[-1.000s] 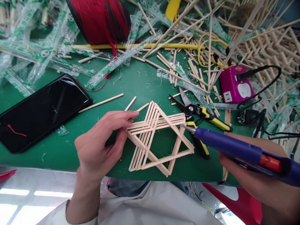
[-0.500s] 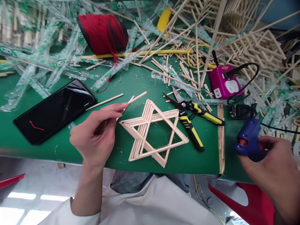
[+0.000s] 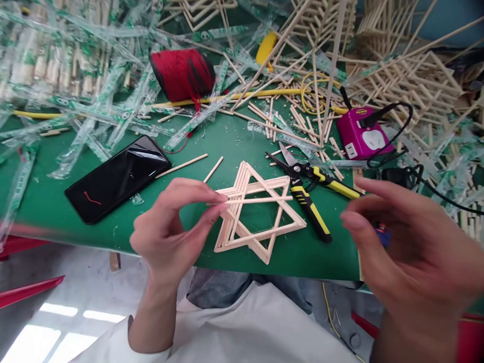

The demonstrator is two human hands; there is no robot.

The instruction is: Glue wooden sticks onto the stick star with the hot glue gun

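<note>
Between thumb and fingertips, my left hand (image 3: 176, 221) pinches the end of a thin wooden stick (image 3: 261, 200). The stick reaches across the upper part of a six-pointed star (image 3: 250, 241) built from layered wooden sticks; I cannot tell whether it touches it. My right hand (image 3: 416, 237) is to the right of the star, thumb and fingers apart, holding nothing. Behind its fingers a small part of the blue glue gun (image 3: 383, 234) shows; the rest is hidden. Pruning shears (image 3: 305, 192) with yellow and black handles lie spread beside the star.
A black phone (image 3: 117, 179) lies at left, with loose sticks (image 3: 182, 165) near it. Behind are a red thread spool (image 3: 182, 74), plastic wrappers (image 3: 88, 105), a magenta power adapter (image 3: 364, 133) with a black cable, and stacked stick frames (image 3: 410, 87).
My left hand has brought its stick right, over the star; another stick now lies on the table. My right hand has let go of the glue gun and moved left and up.
</note>
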